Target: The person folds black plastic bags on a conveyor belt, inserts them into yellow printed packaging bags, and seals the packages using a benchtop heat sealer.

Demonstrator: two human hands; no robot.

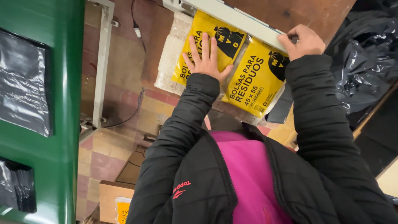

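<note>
2 yellow packets [248, 79] lie side by side under the pale sealer bar [236, 20], long axes running back toward the person; left hand [206, 58] flat, fingers spread, on the near-left one, right hand [302, 40] curled on the bar.

Two yellow flat packs [209, 45] [255, 79] side by side; third [123, 209] below.

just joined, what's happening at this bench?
A person in a black jacket works two yellow bag packs side by side under a long pale bar. The left hand lies flat, fingers spread, on the left yellow pack. The right hand grips the pale bar just above the right yellow pack. Loose black plastic film is heaped to the right, and a green machine frame stands at the left.
</note>
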